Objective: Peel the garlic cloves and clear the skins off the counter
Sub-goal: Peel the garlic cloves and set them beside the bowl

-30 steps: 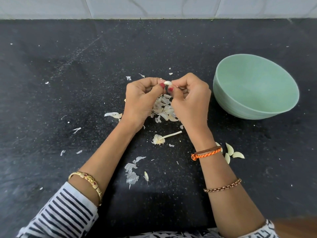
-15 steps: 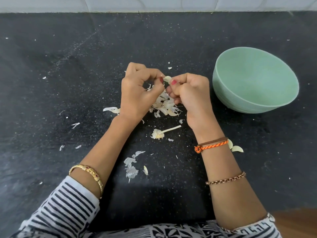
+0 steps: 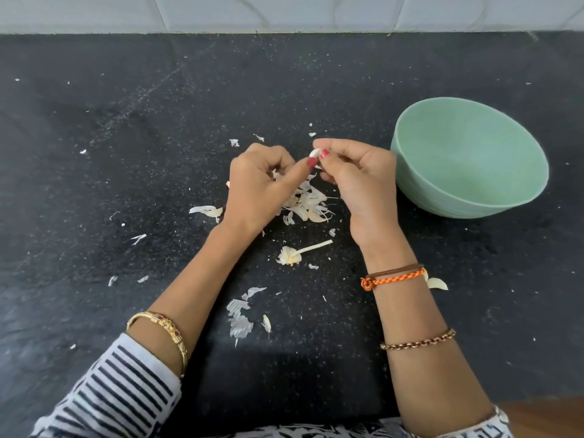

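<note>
Garlic clove [image 3: 315, 152] — small, pale, glossy — was pinched in right hand [image 3: 360, 181]; left hand [image 3: 259, 184] curled, thumb touching it.

The left hand [image 3: 259, 181] has red polish on the thumbnail. Its forearm carries a gold bangle [image 3: 164, 333] set with small red stones, at about seven o'clock in the view. Below the bangle comes a sleeve [image 3: 107, 393] in white with dark horizontal stripes. The right hand [image 3: 360, 181] also shows a red-painted nail. Its wrist wears a thin brown band [image 3: 395, 269] touching an orange braided cord [image 3: 392, 278] knotted at one end. Further down that forearm, near five o'clock, sits a copper-coloured chain bracelet [image 3: 417, 341], and a black-and-white patterned cuff [image 3: 493, 428] shows at the bottom edge.
</note>
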Motion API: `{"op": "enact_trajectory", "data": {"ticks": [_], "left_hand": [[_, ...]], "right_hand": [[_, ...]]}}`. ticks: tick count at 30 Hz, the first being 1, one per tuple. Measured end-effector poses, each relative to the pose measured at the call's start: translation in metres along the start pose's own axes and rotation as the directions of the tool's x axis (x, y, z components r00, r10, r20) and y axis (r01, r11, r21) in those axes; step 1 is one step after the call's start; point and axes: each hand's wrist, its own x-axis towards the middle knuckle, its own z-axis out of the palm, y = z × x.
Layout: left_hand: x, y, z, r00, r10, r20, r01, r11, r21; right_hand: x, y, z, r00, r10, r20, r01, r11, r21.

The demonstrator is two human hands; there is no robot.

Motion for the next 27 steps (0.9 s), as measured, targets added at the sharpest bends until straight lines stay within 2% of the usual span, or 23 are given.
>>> {"op": "enact_trajectory", "data": {"ticks": [5,15,22,27], "left_hand": [[0.0020,0.0013,-0.0058,0.998,0.069,-0.006,-0.069,0.996,-0.050],[0.0011,0.0046,0.0000,0.993,0.105,-0.053,-0.111,0.987,-0.116],[-0.0010,0.0012,-0.0015,0.982,0.163,-0.099,-0.163,0.987,0.016],[-0.0006,0.0036,-0.0020,0.992,0.064,-0.110,-0.074,0.994,-0.086]], "right_hand": [[0.0005,0.0033,0.0035,0.991,-0.096,-0.097,0.082,0.986,-0.145],[0.0010,0.0068,0.0056,0.987,-0.124,-0.099,0.100,0.971,-0.215],[-0.0006,0.0066,0.0064,0.988,-0.139,-0.066,0.122,0.970,-0.210],[-0.0029,0.0030,0.0065,0.999,-0.040,-0.015,0.039,0.997,-0.067]]}}
